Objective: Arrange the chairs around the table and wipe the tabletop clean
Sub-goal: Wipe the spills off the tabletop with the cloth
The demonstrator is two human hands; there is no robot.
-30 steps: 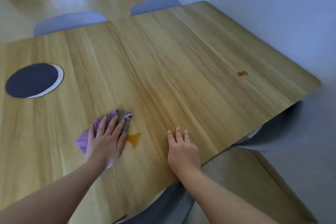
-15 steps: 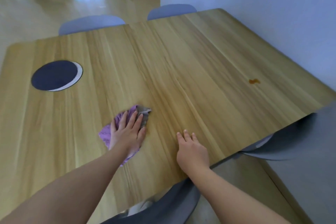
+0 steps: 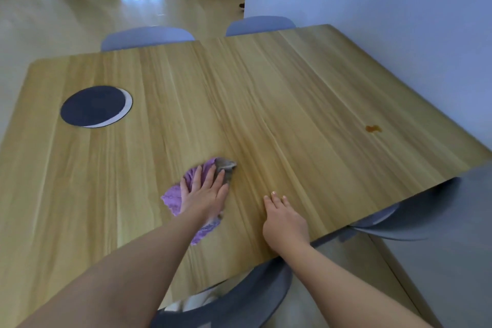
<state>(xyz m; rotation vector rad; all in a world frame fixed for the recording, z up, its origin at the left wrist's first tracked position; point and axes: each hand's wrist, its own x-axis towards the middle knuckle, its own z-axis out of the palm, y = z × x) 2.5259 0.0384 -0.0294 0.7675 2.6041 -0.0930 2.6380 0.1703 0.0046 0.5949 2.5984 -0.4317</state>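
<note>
One purple cloth (image 3: 173,200) lay flat on the wooden tabletop (image 3: 279,104), close to the edge nearest the person, with a grey corner poking out beyond the fingertips. The left hand (image 3: 205,194) pressed down on it with the palm flat and the fingers straight and slightly spread. The cloth showed to the left of the hand, ahead of the fingers and back under the wrist.

Just to the right, apart from the cloth, the right hand (image 3: 283,218) rested flat on bare wood. Its fingers were straight and close together and it held nothing; its wrist crossed the table's near edge.

Well off to the right, near the table's right end, sat a small orange-brown stain (image 3: 373,128), far from both hands. Toward the far left lay a round dark mat (image 3: 93,105) with a white one peeking out beneath it.

Two pale blue chairs (image 3: 146,37) stood against the far side. A grey chair (image 3: 253,298) sat at the near edge below the forearms, and another grey chair (image 3: 399,224) sat partly under the right end. A pale wall (image 3: 386,21) ran beside the table on the right.
</note>
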